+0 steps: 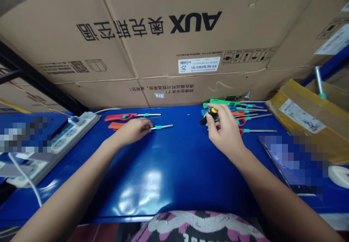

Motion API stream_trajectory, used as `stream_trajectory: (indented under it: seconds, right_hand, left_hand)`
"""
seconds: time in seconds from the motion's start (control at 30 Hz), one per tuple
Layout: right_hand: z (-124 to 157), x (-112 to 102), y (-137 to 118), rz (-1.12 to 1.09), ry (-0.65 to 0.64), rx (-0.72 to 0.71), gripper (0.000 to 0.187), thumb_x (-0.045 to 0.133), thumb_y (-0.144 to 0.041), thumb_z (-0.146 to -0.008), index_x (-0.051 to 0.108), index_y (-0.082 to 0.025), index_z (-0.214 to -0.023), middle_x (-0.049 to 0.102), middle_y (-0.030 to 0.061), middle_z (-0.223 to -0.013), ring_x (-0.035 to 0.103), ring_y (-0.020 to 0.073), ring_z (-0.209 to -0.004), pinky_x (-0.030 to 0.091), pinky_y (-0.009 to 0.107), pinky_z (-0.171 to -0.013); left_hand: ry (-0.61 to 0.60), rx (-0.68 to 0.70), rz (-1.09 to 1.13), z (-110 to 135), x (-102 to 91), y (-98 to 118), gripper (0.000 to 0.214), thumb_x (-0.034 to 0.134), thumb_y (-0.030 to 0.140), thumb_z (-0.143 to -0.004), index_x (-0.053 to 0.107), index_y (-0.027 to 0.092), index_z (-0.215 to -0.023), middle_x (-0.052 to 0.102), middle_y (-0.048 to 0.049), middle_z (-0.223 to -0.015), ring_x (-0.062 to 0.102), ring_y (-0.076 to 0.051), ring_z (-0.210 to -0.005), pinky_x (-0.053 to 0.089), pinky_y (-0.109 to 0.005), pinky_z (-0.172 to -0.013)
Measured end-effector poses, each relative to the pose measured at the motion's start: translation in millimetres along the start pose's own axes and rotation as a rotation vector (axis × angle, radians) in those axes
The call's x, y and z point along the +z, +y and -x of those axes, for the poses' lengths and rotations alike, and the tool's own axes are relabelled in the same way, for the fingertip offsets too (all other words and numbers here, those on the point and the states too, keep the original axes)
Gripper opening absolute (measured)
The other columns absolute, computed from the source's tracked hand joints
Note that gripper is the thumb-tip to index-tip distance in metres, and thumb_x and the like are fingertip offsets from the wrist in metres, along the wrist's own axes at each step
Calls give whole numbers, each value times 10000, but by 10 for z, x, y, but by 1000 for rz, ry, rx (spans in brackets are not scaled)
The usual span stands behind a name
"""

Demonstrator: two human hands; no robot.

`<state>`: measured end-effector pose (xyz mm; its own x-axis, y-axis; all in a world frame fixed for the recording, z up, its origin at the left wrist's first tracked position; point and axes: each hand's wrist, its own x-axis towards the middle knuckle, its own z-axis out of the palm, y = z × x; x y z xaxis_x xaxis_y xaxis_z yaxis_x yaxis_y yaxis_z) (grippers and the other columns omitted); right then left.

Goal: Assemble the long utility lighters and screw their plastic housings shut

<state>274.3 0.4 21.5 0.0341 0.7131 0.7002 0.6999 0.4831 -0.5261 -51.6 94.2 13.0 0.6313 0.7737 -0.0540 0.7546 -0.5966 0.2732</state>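
My left hand (133,131) is closed around an orange gas lighter (116,126) lying on the blue tabletop, its metal tube pointing right. Just beyond it lies a red gas lighter (117,118) with a teal trigger. In my right hand (225,131), fingers and thumb pinch a short yellow-and-black handle (208,116) that looks like a screwdriver's; no shaft shows. Behind and under that hand several more lighters lie in a row, among them a green lighter (219,103). My right hand hides parts of the orange and red ones.
A white power strip (68,134) with cables runs along the left side. A large cardboard box (152,60) forms the back wall. To the right are a phone-like dark device (283,169), a yellow plastic package (308,118) and a white round object (339,176).
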Motion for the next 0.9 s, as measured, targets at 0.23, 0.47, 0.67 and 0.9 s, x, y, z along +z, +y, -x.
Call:
stream_trajectory:
  seconds: [0.23,0.47,0.67,0.9]
  right_hand:
    - [20,34,59,-44,-193,67,241,477,-226,-1006,569,-206,-1228,591,135,-1184,678,226,-944,624,350,-702]
    - [80,76,102,58,-492,-67,314,462,-182,-1008,546,-171,-1310,584,145,-1243,630,264,-1123,546,430,-966]
    - [142,123,154,354,-821,-60,346,449,-166,-1000,609,-171,-1307,598,130,-1217,665,220,-832,520,350,-647]
    - [103,106,150,332,-719,-189,312,533,-302,-1011,675,-156,-1248,647,129,-1135,566,302,-1093,480,465,-941]
  left_hand:
    - [1,272,215,-7,141,814,338,675,344,-941,655,222,-1254,716,-70,-1196,656,-218,-1099,480,-351,-987]
    - [-23,204,83,146,40,454,525,780,397,-850,629,280,-1338,650,-81,-1329,585,-306,-1229,423,-476,-1077]
    - [58,192,291,202,149,187,313,694,348,-926,694,224,-1213,686,-77,-1184,626,-240,-1103,496,-397,-995]
    - [118,195,434,159,378,468,304,752,308,-889,716,225,-1180,696,-70,-1125,651,-224,-1042,520,-387,-956]
